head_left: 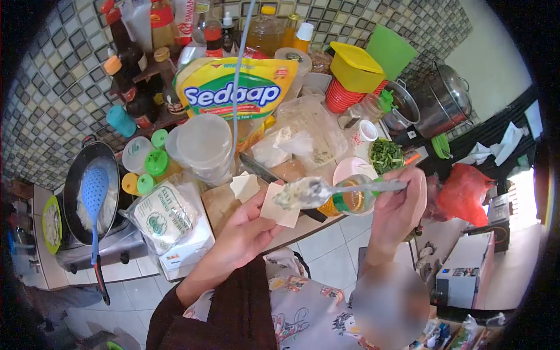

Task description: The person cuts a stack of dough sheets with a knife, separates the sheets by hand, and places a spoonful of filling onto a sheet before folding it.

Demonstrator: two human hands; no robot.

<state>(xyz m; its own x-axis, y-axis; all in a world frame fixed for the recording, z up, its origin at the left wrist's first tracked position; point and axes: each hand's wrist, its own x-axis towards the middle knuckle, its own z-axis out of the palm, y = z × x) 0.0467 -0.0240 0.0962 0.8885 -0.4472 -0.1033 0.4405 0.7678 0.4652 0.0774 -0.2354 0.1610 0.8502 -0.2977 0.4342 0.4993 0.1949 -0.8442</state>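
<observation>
Holds a pale square wrapper (284, 211) flat in the half-curled left hand (248, 233), with the thumb on its near edge and fingers beneath. Grips a metal spoon (364, 186) by the handle end in the right hand (402, 201), with fingers bent closed around it. Keeps the spoon level, with pale, green-flecked filling (298, 193) heaped in its bowl, over the wrapper; cannot tell whether touching it. Just beyond the left hand, on a brown board (218, 211), another pale square (245, 186), near the dark blade of a knife (258, 168). Near the right hand, chopped greens (387, 155). To the left of the board, a plastic-wrapped packet (160, 213) on a white box (188, 256); farther left, a blue skimmer (95, 189) across a dark pan (71, 175) on the stove.
</observation>
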